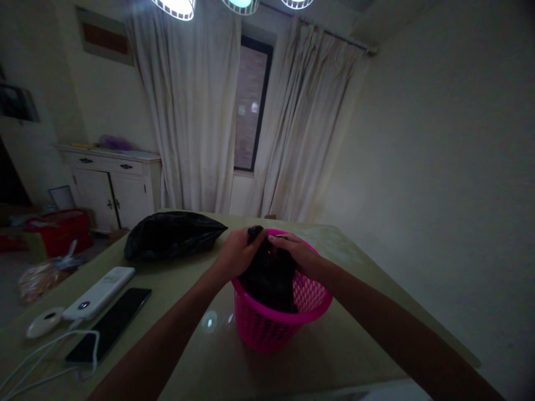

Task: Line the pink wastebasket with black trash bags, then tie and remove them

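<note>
A bright pink plastic basket (pixel 271 331) with a lattice wall stands on the table. Black plastic bag material (pixel 271 281) hangs inside it, bunched toward its left half. My left hand (pixel 240 250) is closed on the bag's gathered top at the basket's left rim, and a dark tuft sticks up above the thumb. Over the far right rim, my right hand (pixel 298 255) pinches the same bag, thumb and fingers close to the left hand. Some fingertips of both hands are hidden by the bag.
A puffed black plastic bag (pixel 173 236) lies on the table (pixel 359 345) at the back left. Nearer are a white power bank (pixel 100 292), a dark phone (pixel 111 326), a round white object (pixel 45 323) and a white cable (pixel 45 353). A white cabinet (pixel 125 192) stands beyond.
</note>
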`<state>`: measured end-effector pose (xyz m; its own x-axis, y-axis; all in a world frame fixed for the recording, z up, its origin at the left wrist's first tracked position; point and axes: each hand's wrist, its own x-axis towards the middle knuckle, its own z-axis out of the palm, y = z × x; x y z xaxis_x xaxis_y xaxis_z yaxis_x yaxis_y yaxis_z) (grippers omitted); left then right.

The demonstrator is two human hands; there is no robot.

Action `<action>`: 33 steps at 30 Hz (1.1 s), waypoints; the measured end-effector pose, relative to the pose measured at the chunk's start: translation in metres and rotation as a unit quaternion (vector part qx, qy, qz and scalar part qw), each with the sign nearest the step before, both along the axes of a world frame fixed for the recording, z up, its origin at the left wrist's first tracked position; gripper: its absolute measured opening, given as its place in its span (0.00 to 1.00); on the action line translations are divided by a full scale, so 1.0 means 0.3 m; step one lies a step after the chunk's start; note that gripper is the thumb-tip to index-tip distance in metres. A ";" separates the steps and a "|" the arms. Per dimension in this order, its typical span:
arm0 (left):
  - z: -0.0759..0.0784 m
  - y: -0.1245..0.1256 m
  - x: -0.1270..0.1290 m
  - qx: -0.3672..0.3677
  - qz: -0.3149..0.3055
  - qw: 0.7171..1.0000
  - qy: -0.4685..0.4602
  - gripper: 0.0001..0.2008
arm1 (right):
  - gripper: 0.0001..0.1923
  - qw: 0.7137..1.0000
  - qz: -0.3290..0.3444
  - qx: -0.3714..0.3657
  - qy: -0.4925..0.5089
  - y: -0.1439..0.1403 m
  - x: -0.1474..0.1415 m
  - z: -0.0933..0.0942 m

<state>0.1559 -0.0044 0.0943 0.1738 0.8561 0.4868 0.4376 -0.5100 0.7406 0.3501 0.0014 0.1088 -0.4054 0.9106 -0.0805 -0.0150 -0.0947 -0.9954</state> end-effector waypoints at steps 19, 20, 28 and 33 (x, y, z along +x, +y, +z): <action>-0.018 -0.028 -0.015 0.033 -0.046 0.998 0.015 0.22 | 0.38 0.956 -0.003 0.236 -0.174 0.044 0.042 -0.006; -0.026 -0.032 -0.031 0.051 -0.022 0.998 0.036 0.22 | 0.38 0.941 -0.012 0.257 -0.218 0.045 0.064 -0.001; -0.146 -0.058 -0.264 0.067 0.092 0.988 0.103 0.24 | 0.24 0.669 -0.039 0.376 -0.640 -0.011 0.334 -0.011; -0.208 -0.067 -0.283 0.043 0.102 0.993 0.040 0.24 | 0.23 0.667 -0.008 0.372 -0.646 -0.036 0.342 0.033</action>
<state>0.0711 -0.0244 0.0319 0.0416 0.8337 0.5507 0.5947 -0.4636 0.6569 0.4529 -0.0095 0.1187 -0.4261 0.8962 0.1235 0.9046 0.4232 0.0500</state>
